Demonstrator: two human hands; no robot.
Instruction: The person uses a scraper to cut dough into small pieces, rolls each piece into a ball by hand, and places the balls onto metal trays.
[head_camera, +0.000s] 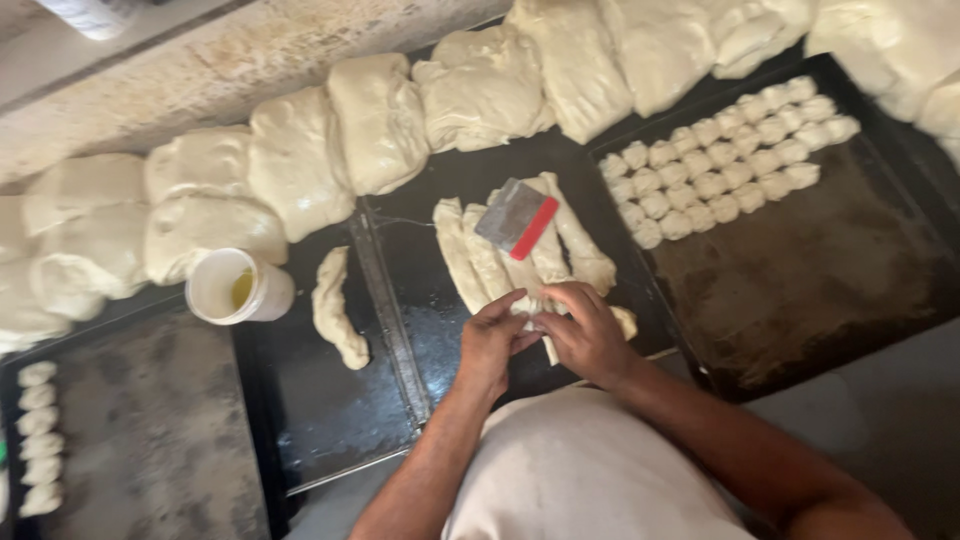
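Left hand (490, 340) and right hand (585, 335) side by side over the near end of a dough strip (522, 292), fingers curled inward and pinching it between them, fingertips of both meeting on the dough. Just beyond the knuckles, several more long dough strips (470, 255) lying side by side on a dark oiled tray (420, 210), running away from the body. Across the far ends of those strips, a flat scraper (515, 218) with a grey blade and a red edge, resting tilted on the dough. To the left of the tray's metal rim, one single curved dough strip (338, 310) lying alone on a second dark tray (300, 410). Near that, further left, a white cup (238, 288) holding yellowish liquid, touching the big dough lumps behind it. To the right, a third dark tray (800, 280) with small cut dough pieces (725, 160) packed in neat diagonal rows across its far part, nearer part bare and smeared. Along the far side of all trays, a long line of large folded dough slabs (380, 120) pressed against one another, stretching from left edge to right corner. At the far left, a short column of small dough pieces (38, 440) on a grey floured counter (150, 440). Behind the dough, a pale worn ledge (200, 70).
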